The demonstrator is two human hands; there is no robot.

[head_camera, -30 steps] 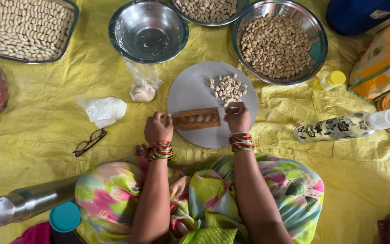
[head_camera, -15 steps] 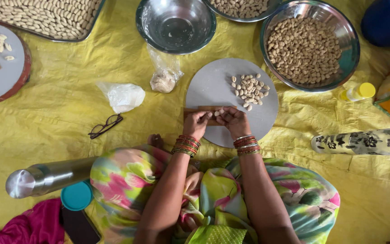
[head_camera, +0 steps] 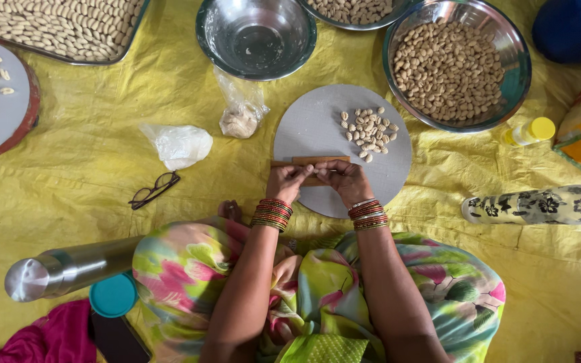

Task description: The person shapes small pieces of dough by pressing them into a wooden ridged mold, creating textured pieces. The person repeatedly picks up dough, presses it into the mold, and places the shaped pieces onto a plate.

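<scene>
Over the grey round board (head_camera: pixel 317 128), both hands' grips (head_camera: pixel 288 181) (head_camera: pixel 346 180) pinch something unseen above the wooden block (head_camera: pixel 311 161); a slip could scatter the shaped pieces (head_camera: pixel 368 131).

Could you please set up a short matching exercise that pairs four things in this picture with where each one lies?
Things:
1. Black-framed folded spectacles
2. Empty shiny steel bowl
3. Small yellow-capped plastic bottle
4. Flat brown wooden block

Places:
A. On the round grey board, under both hands
B. On the yellow sheet, left of the board
C. At the top, left of the bowl full of nuts
D. Right of the board, below the full bowl

Pairs: 1-B, 2-C, 3-D, 4-A
</scene>
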